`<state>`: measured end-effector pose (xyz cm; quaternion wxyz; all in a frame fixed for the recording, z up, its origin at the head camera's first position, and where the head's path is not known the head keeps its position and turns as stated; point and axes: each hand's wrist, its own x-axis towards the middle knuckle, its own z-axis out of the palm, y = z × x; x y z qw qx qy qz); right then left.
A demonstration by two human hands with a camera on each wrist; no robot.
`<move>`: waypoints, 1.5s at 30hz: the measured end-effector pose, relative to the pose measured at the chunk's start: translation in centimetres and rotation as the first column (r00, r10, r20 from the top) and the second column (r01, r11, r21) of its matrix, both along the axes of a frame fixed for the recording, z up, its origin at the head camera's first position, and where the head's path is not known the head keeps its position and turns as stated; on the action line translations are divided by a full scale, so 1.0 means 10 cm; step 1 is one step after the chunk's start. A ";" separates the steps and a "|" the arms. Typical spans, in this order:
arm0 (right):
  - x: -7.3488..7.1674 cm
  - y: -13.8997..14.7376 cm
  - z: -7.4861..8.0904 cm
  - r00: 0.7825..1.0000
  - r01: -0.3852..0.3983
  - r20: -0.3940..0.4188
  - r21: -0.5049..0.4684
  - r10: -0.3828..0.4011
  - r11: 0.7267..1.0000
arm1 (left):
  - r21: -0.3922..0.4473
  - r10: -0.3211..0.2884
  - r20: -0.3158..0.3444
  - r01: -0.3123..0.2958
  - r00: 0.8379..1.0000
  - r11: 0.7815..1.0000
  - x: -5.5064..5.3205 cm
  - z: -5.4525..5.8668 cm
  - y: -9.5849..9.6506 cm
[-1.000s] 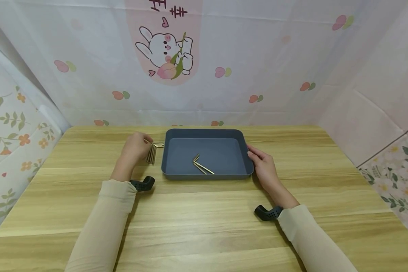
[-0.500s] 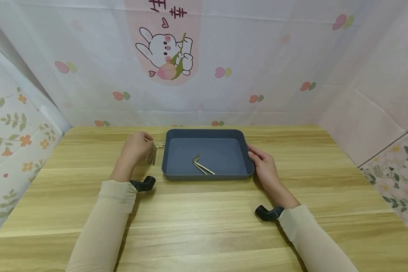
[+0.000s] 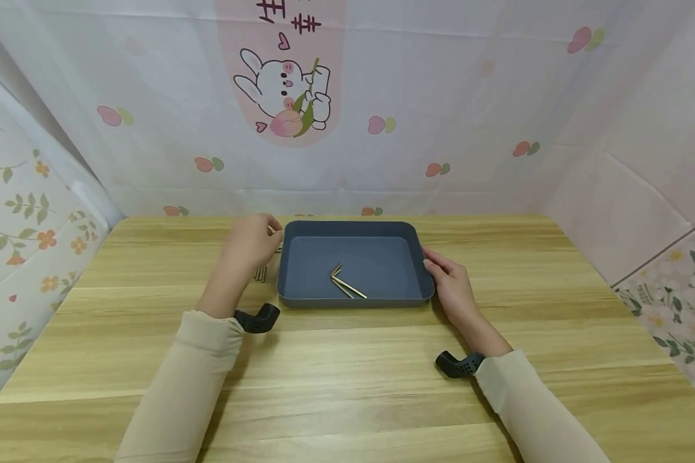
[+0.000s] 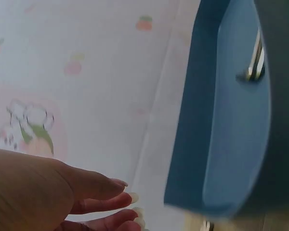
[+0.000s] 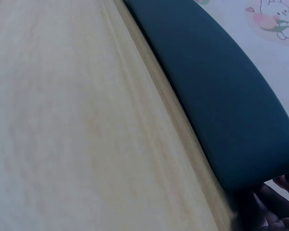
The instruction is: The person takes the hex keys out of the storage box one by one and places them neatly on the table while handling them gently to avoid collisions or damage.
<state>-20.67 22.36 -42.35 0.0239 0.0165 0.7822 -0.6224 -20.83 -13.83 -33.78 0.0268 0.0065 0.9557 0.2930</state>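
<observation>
A dark blue-grey tray (image 3: pixel 356 302) sits on the wooden table, and a few brass-coloured hex keys (image 3: pixel 350 288) lie crossed inside it. More hex keys (image 3: pixel 260 274) lie side by side just left of the tray, partly covered by my left hand (image 3: pixel 249 243). That hand hovers by the tray's left rim; its thumb and fingertips (image 4: pixel 116 182) come close together, with nothing visible between them in the left wrist view. My right hand (image 3: pixel 453 283) holds the tray's right side, thumb at the rim, and its fingers (image 5: pixel 274 202) are partly hidden at the tray's corner.
A printed cloth (image 3: pixel 469 96) with a rabbit picture hangs behind the table's back edge. Floral cloth (image 3: pixel 29 251) covers the left side. Each wrist carries a black mount (image 3: pixel 259 319) near the tabletop (image 3: pixel 347 386).
My left hand has moved right and slightly away from me, from beside the loose hex keys to the tray's left rim. The right hand and the tray stay in place.
</observation>
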 end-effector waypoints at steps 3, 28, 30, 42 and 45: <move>0.01 0.00 0.00 1.000 0.000 -0.005 0.006 0.000 1.000 | 0.013 -0.055 0.007 0.054 0.998 0.998 0.04 0.03 0.14; 0.00 0.00 0.00 1.000 0.000 -0.009 0.039 0.001 0.999 | 0.106 -0.462 0.506 0.478 0.728 0.872 -0.21 -0.04 0.60; 0.00 0.00 0.01 1.000 0.002 -0.009 0.039 -0.002 0.999 | 0.137 -0.464 0.514 0.465 0.722 0.875 -0.23 -0.04 0.62; 0.01 0.00 0.01 1.000 0.009 -0.020 0.009 -0.008 1.000 | 0.202 -0.417 0.477 0.365 0.774 0.909 -0.31 -0.09 0.95; 0.01 0.00 0.00 1.000 0.003 -0.019 0.006 -0.003 1.000 | 0.156 -0.384 0.440 0.352 0.812 0.923 -0.31 -0.12 1.07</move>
